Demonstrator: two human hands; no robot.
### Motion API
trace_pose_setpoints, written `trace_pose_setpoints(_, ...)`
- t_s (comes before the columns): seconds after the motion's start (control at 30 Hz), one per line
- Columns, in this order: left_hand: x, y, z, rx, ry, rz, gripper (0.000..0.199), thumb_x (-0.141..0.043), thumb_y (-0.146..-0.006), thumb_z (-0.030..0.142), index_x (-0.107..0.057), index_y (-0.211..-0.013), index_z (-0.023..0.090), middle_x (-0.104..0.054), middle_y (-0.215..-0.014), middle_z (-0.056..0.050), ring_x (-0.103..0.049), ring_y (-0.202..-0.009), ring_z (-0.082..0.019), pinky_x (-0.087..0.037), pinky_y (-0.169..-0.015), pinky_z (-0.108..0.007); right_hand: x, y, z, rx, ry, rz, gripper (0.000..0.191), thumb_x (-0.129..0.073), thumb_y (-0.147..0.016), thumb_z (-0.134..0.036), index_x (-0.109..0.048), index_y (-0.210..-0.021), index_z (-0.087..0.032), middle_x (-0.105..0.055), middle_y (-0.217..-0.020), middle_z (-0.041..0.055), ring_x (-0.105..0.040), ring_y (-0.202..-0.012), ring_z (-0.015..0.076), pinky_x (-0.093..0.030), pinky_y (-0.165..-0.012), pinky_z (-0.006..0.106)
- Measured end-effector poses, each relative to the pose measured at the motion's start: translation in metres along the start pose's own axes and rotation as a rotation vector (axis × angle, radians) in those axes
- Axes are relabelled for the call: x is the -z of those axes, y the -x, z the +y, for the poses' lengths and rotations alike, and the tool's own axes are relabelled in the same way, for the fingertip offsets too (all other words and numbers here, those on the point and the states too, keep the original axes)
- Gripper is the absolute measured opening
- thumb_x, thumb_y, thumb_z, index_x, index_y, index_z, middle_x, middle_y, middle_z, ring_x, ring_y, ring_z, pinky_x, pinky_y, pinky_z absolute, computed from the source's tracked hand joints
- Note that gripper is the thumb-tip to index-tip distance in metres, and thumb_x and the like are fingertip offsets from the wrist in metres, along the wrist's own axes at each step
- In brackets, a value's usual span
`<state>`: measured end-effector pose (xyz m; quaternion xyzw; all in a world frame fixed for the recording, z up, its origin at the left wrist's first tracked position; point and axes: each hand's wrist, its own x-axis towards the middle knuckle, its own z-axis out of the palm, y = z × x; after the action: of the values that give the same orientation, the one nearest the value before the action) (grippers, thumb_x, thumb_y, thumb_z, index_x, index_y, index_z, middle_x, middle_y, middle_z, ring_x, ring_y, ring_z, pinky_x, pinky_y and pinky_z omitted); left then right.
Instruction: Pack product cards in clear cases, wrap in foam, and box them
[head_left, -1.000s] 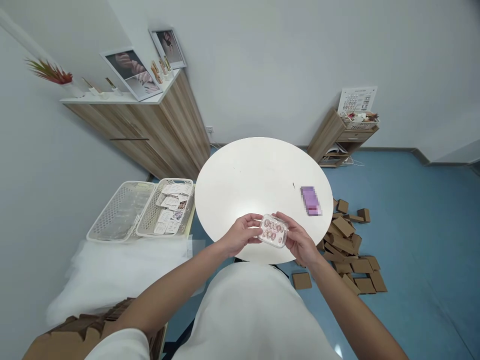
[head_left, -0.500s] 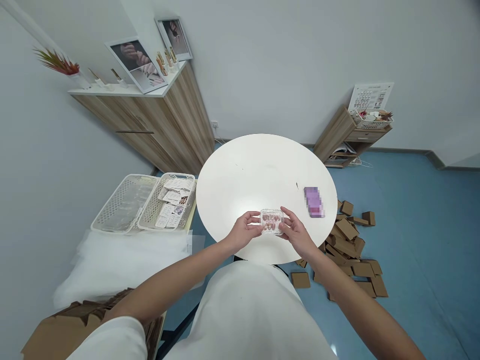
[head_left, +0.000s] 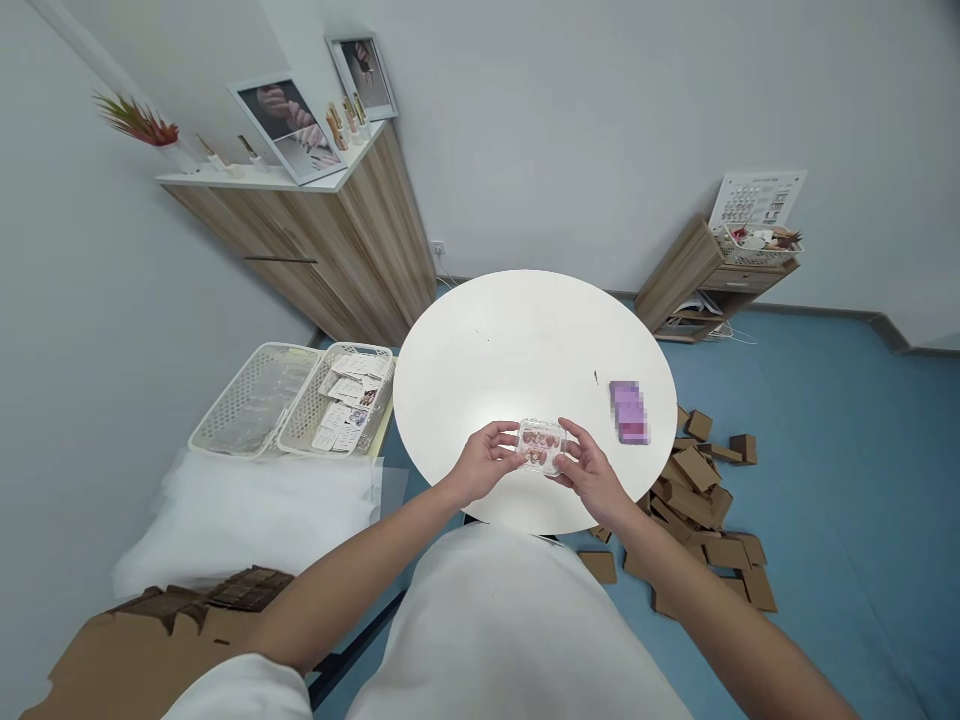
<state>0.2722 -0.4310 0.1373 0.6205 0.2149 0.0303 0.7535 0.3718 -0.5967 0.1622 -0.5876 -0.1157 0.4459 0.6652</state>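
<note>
A small clear plastic case [head_left: 541, 446] with several pinkish pieces inside is held over the near part of the round white table [head_left: 517, 340]. My left hand [head_left: 486, 462] grips its left edge, fingers behind and thumb in front. On the right edge, my right hand [head_left: 589, 468] holds it the same way. A purple item [head_left: 629, 412], blurred by pixels, lies on the table's right side, with a tiny dark object [head_left: 596, 378] beside it.
At the left stand two white baskets [head_left: 298, 425], one with printed cards, near translucent sheets [head_left: 255, 510] and cardboard [head_left: 142, 660]. Small brown boxes [head_left: 694, 490] are heaped on the floor at the right. Behind are a wooden cabinet [head_left: 352, 240] and a small shelf unit [head_left: 682, 275].
The camera view has shifted slightly. Both hands still hold the clear case, which now looks a little more tilted.
</note>
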Motion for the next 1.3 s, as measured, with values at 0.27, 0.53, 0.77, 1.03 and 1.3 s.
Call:
trace_pose_setpoints(0.27, -0.006, -0.009, -0.010, -0.047, -0.075, 0.036, 0.052, -0.067, -0.069, 0.033, -0.050, -0.117, 0.022, -0.051, -0.109, -0.009, -0.056, -0.087, -0.014, -0.046, -0.079, -0.032, 0.013, -0.015, 0.012, 0.027, 0.024, 0.022, 0.065, -0.060, -0.073, -0.041, -0.030, -0.131, -0.035, -0.051, -0.120, 0.0068, -0.057, -0.098, 0.0187, -0.046, -0.086, 0.041)
trace_pose_setpoints(0.53, -0.004, -0.002, -0.016, -0.029, -0.126, 0.101, 0.058, -0.068, -0.068, 0.028, -0.046, -0.121, 0.023, -0.051, -0.103, -0.007, -0.054, -0.078, -0.011, -0.048, -0.075, -0.033, 0.023, -0.033, 0.028, 0.061, 0.243, -0.052, 0.066, -0.054, -0.077, -0.044, -0.023, -0.135, -0.034, -0.037, -0.134, 0.0073, -0.053, -0.105, 0.0200, -0.045, -0.088, 0.042)
trace_pose_setpoints(0.77, 0.005, 0.011, -0.022, 0.011, -0.022, 0.277, 0.058, -0.068, -0.067, 0.024, -0.046, -0.120, 0.022, -0.051, -0.100, -0.006, -0.055, -0.073, -0.009, -0.046, -0.075, -0.031, 0.008, -0.049, 0.035, 0.200, 0.555, -0.231, 0.078, -0.057, -0.076, -0.033, -0.010, -0.137, -0.038, -0.019, -0.143, 0.0056, -0.052, -0.101, 0.0188, -0.048, -0.085, 0.039)
trace_pose_setpoints(1.03, 0.036, 0.021, -0.034, 0.023, -0.087, 0.278, 0.060, -0.065, -0.070, 0.021, -0.043, -0.125, 0.026, -0.047, -0.114, -0.007, -0.054, -0.080, -0.010, -0.049, -0.076, -0.030, -0.011, -0.063, 0.046, 0.335, 0.864, -0.248, 0.067, -0.049, -0.080, -0.028, -0.015, -0.137, -0.037, -0.024, -0.142, 0.0050, -0.055, -0.086, 0.0170, -0.051, -0.080, 0.041)
trace_pose_setpoints(1.3, 0.091, 0.010, -0.049, -0.008, -0.192, 0.367, 0.058, -0.062, -0.071, 0.020, -0.043, -0.126, 0.025, -0.048, -0.103, -0.006, -0.054, -0.081, -0.012, -0.051, -0.076, -0.032, -0.059, -0.103, 0.069, 0.281, 0.784, -0.190, 0.068, -0.054, -0.077, -0.030, -0.019, -0.136, -0.034, -0.028, -0.138, 0.0084, -0.056, -0.082, 0.0162, -0.050, -0.080, 0.043)
